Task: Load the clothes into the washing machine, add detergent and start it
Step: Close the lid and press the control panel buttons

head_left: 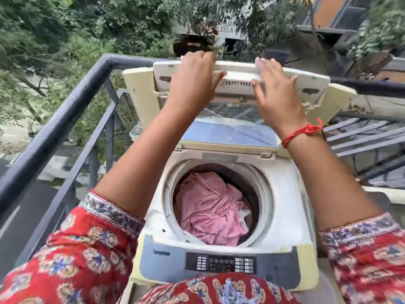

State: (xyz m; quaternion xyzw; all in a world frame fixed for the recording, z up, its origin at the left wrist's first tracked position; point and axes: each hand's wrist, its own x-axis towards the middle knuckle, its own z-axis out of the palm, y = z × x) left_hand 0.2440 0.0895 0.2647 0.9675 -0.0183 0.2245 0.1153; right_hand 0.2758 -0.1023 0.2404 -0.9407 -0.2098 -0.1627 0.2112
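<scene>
A white top-loading washing machine [282, 207] stands in front of me with its folding lid [238, 84] raised. Pink clothes [210, 211] fill the round drum. My left hand [192, 80] grips the lid's top edge, fingers curled over it and thumb on the underside. On the right part of the same edge lies my right hand [276, 95], with fingers fairly straight and the thumb spread toward the middle. The grey control panel [221, 264] with its buttons sits at the near side of the machine. No detergent container is in view.
A dark metal balcony railing [65, 119] runs along the left and behind the machine. Trees and buildings lie far below and beyond. To the right are slatted metal bars [361, 137]. A clear plastic sheet [230, 121] covers the lid's window.
</scene>
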